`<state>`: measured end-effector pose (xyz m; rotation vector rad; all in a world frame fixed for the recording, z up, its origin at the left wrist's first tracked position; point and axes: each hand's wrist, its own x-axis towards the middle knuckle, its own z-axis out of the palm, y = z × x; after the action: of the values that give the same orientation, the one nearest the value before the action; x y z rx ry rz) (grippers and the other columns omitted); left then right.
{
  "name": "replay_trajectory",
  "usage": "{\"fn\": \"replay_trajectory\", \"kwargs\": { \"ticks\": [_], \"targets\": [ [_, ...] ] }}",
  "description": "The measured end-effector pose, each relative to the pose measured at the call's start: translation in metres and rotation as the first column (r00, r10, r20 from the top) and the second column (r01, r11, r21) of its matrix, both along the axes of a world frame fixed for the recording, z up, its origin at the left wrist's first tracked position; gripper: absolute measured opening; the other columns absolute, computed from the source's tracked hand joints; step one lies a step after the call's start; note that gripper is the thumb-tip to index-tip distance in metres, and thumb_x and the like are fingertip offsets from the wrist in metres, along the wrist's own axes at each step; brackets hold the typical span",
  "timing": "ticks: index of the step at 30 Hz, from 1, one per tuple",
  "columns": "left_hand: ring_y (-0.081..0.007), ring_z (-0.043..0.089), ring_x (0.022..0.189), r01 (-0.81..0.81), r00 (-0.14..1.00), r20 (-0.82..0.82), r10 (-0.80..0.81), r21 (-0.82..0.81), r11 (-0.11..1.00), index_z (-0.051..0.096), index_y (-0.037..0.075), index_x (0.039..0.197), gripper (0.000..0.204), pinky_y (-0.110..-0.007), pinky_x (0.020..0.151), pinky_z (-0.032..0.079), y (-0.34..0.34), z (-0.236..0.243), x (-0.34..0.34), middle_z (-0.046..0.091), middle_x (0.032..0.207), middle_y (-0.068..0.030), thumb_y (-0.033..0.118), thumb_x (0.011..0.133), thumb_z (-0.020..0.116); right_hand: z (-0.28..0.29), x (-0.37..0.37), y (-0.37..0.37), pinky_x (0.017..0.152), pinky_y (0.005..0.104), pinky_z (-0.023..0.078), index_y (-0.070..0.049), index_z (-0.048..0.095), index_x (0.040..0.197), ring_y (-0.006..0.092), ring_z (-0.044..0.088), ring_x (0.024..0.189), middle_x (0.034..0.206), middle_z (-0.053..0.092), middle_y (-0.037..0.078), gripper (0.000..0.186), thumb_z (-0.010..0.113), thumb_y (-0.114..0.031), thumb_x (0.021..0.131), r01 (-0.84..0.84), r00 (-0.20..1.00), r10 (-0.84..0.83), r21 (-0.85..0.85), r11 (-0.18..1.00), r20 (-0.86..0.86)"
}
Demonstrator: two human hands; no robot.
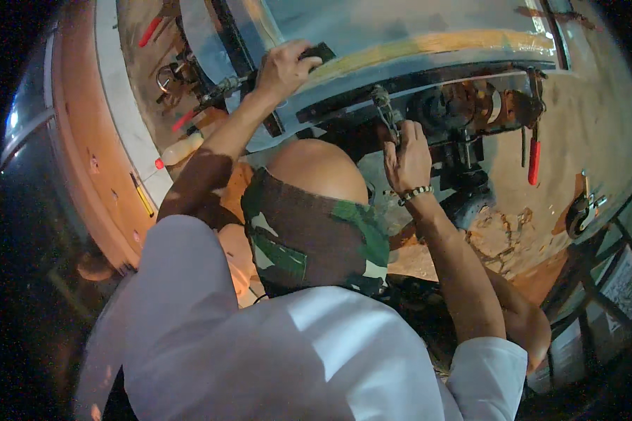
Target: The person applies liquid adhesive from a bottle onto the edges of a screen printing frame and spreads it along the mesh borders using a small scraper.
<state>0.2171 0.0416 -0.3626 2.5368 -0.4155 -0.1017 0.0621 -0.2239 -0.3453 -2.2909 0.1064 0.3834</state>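
Observation:
My left hand (282, 73) grips a small dark block (319, 53) at the edge of a large grey panel (372, 21) with a yellowish strip (428, 45) along it. My right hand (409, 153), with a beaded bracelet at its wrist, has its fingers curled on a metal clamp-like tool (385, 105) below a long black bar (456, 74); its grip is partly hidden. Dark machinery (470, 109) with a round part sits under the bar, right of that hand. My bare knee (312, 168) in camouflage shorts is between my forearms.
Red-handled clamps (534, 161) (147, 31) flank the panel. A plastic bottle (182, 151) and a yellow-handled tool (142, 193) lie at left. An orange board (84, 119) runs along the left. A caster wheel (579, 214) and a dark metal frame (604, 281) are at right.

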Motion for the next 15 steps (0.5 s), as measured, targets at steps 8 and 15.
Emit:
{"fn": "replay_trajectory", "kwargs": {
  "ticks": [8,15],
  "targets": [
    [-0.0401,0.067,0.093,-0.06,0.998,-0.021,0.061,0.038,0.997,0.07,0.005,0.104,0.03,-0.046,0.078,0.054,0.033,-0.013,-0.023,0.07,0.098,-0.0205,0.025,0.083,0.075,-0.001,-0.005,0.005,0.084,0.052,0.047,-0.001,0.05,0.109,0.0465,0.055,0.099,0.106,0.054,0.023,0.031,0.062,-0.015,0.086,-0.012,1.0,0.013,-0.039,0.999,0.023],
    [-0.0405,0.067,0.093,0.006,0.999,-0.044,-0.001,0.12,0.993,0.069,0.002,0.107,0.028,-0.046,0.08,0.054,0.042,-0.001,-0.044,0.069,0.101,-0.0211,0.022,0.087,0.072,0.001,-0.002,0.005,0.081,0.0515,0.047,-0.001,0.051,0.106,0.0464,0.055,0.097,0.103,0.053,0.024,0.027,0.062,-0.016,0.087,-0.031,0.997,0.035,-0.066,0.997,0.066]
  ]
}}
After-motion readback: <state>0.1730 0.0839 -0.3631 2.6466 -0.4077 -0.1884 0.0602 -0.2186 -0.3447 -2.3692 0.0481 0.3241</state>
